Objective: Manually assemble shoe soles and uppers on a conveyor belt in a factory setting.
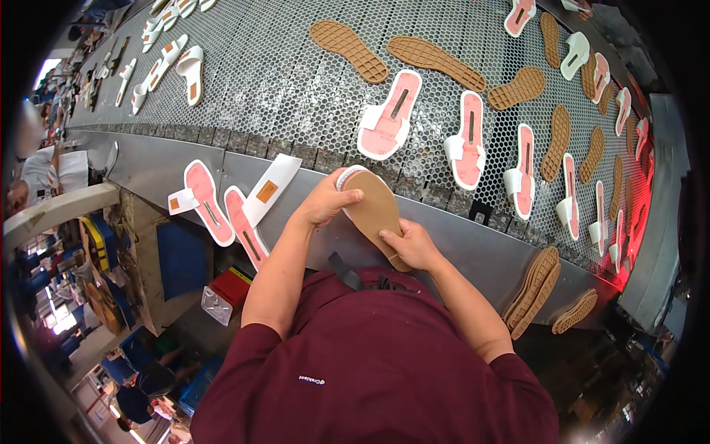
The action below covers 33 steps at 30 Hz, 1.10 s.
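In front of my body I hold a tan shoe sole [375,214], its smooth face turned up. A white rim shows along its upper end, beneath my fingers. My left hand [324,201] grips that end, thumb on the tan face and fingers mostly hidden behind. Lower down, my right hand [411,246] pinches the opposite edge with its thumb on top. Left of my left hand, a white sandal upper with pink underside [205,201] and a second one [246,228] with a wide white strap [274,189] lie on the metal edge.
Beyond my hands runs a perforated metal conveyor [259,89] behind a steel ledge [436,226]. It carries several pink-and-white sandal uppers [467,140], tan gridded soles [436,62] and white sandals [191,74]. More soles [534,288] rest at the ledge's right. Red light glows at far right.
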Available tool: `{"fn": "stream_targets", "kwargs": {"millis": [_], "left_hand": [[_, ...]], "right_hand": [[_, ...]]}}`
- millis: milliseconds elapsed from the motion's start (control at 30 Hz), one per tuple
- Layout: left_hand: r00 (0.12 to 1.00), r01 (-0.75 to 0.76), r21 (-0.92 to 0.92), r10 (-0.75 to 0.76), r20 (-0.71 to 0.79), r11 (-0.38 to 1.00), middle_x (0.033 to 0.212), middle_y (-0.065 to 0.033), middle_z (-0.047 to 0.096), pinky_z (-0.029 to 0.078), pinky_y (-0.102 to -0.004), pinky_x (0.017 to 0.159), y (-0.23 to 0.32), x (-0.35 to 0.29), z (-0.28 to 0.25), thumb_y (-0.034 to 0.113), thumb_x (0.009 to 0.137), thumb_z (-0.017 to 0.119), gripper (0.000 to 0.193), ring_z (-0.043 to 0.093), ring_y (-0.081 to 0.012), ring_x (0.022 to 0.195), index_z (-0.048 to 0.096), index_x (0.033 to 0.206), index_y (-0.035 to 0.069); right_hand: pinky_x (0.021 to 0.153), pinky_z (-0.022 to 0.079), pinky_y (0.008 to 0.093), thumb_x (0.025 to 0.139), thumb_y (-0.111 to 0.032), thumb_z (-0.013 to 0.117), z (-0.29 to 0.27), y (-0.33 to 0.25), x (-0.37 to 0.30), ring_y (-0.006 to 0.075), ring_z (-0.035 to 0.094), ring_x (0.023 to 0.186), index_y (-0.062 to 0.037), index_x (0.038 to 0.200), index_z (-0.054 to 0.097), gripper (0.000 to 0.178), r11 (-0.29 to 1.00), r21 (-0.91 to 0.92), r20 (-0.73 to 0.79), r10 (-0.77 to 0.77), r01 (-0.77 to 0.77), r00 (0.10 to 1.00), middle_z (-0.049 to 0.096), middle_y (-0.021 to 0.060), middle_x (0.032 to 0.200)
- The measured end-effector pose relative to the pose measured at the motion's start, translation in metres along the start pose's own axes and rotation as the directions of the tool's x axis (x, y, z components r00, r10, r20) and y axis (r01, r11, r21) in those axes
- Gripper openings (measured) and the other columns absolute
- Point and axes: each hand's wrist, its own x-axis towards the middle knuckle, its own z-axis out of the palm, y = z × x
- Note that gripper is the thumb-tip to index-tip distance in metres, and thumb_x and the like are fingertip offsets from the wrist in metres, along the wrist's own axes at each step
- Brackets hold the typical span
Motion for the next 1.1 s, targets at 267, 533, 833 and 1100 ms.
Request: {"fn": "stream_targets", "kwargs": {"millis": [267, 533, 833, 1100], "left_hand": [[0.999, 0.029, 0.02, -0.028, -0.015, 0.999, 0.12, -0.0082, 0.062, 0.047, -0.0333, 0.097, -0.001, 0.0, 0.014, 0.017, 0.09, 0.071, 0.049, 0.059, -0.0155, 0.11, 0.05, 0.131, 0.001], [0.998, 0.052, 0.09, -0.05, -0.029, 0.995, 0.116, -0.0076, 0.063, 0.048, -0.0319, 0.095, 0.002, 0.001, 0.026, 0.014, 0.095, 0.064, 0.038, 0.06, -0.0135, 0.107, 0.051, 0.129, 0.001], [1.0, 0.002, 0.147, -0.006, 0.026, 0.989, 0.116, -0.0061, 0.062, 0.049, -0.0301, 0.091, -0.004, -0.001, 0.035, 0.015, 0.099, 0.057, 0.032, 0.059, -0.0123, 0.105, 0.052, 0.128, 0.002], [0.999, -0.039, 0.252, 0.04, 0.0, 0.967, 0.109, -0.0054, 0.065, 0.05, -0.0293, 0.088, 0.001, -0.014, 0.047, 0.015, 0.097, 0.059, 0.03, 0.06, -0.0112, 0.1, 0.056, 0.123, 0.002]], "right_hand": [[0.078, 0.052, 0.0299, 0.094, -0.027, 0.065, -0.004, 0.003, 0.001, 0.0105, 0.064, 0.087, -0.0006, 0.115, 0.067, 0.034, 0.999, -0.036, 0.007, 0.022, -0.022, 1.0, 0.072, 0.0068, 0.097], [0.079, 0.052, 0.0298, 0.095, -0.025, 0.063, -0.012, 0.01, 0.001, 0.0102, 0.063, 0.088, 0.0003, 0.115, 0.066, 0.032, 0.999, -0.031, 0.037, 0.03, -0.029, 0.999, 0.072, 0.0066, 0.099], [0.081, 0.051, 0.03, 0.096, -0.023, 0.063, -0.02, 0.005, -0.003, 0.0107, 0.064, 0.09, -0.0001, 0.116, 0.066, 0.031, 0.998, -0.036, 0.066, 0.061, -0.059, 0.996, 0.072, 0.0071, 0.101], [0.081, 0.052, 0.0311, 0.096, -0.024, 0.063, -0.027, 0.002, -0.011, 0.0119, 0.065, 0.09, -0.0013, 0.116, 0.066, 0.031, 0.995, -0.071, 0.103, 0.079, -0.072, 0.992, 0.072, 0.0079, 0.1]]}}
